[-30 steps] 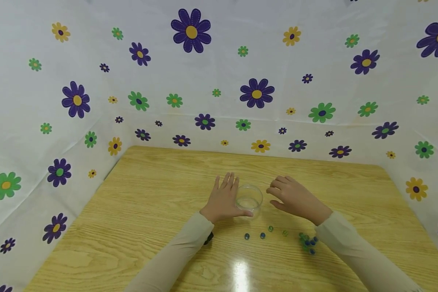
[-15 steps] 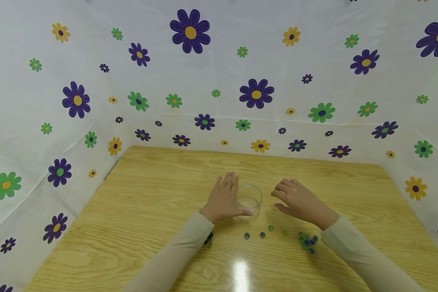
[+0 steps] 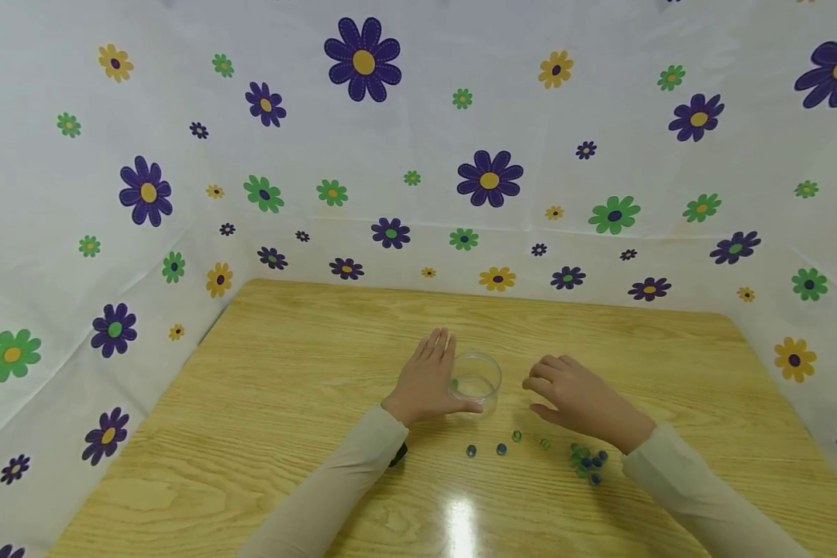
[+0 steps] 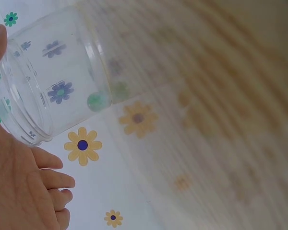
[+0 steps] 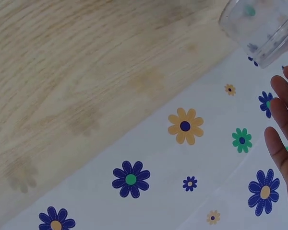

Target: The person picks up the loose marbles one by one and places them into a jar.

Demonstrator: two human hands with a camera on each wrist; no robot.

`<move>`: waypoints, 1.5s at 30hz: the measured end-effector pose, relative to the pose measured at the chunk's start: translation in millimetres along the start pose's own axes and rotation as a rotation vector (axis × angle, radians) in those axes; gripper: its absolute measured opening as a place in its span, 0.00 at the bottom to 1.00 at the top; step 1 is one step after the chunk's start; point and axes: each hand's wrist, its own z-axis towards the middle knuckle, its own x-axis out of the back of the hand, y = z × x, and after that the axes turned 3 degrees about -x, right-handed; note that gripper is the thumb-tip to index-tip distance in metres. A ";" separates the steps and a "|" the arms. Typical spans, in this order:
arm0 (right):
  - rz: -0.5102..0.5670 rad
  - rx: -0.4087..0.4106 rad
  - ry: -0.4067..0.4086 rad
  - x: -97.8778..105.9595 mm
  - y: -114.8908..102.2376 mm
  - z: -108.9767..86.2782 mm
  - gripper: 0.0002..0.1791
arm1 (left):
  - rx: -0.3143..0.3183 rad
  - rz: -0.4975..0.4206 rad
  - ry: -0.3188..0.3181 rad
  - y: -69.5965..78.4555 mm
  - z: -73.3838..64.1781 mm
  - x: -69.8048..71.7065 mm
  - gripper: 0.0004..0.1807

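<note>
A clear jar (image 3: 484, 394) stands upright on the wooden table, its threaded rim showing in the left wrist view. One green marble (image 4: 97, 102) lies at the bottom inside it. My left hand (image 3: 427, 384) rests against the jar's left side, fingers straight and pointing away from me, thumb across the near side. To the right of the jar hovers my right hand (image 3: 568, 394), apart from it, with relaxed fingers that hold nothing. Blue marbles (image 3: 501, 449) and green marbles (image 3: 517, 436) lie spaced out in front of the jar.
Several more green and blue marbles (image 3: 581, 451) sit clustered near my right sleeve. A small dark object (image 3: 398, 455) is partly hidden by my left sleeve. Flower-printed white sheeting (image 3: 418, 139) rises behind and beside the table (image 3: 307, 341).
My right hand has drawn back to the right and slightly toward me, away from the jar. A green marble now shows inside the jar. My left hand stays in place.
</note>
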 end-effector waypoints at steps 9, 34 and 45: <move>0.012 0.001 -0.046 -3.6 -8.1 -6.5 0.17 | -0.003 0.010 0.012 -0.7 -0.3 -0.7 0.66; 0.059 0.038 -0.125 -17.1 -21.6 -35.4 0.14 | -0.008 0.007 0.009 -2.9 1.0 -4.0 0.66; 0.014 0.050 -0.161 -20.2 -22.0 -37.3 0.13 | -0.002 0.002 0.014 -1.0 -0.6 -1.7 0.65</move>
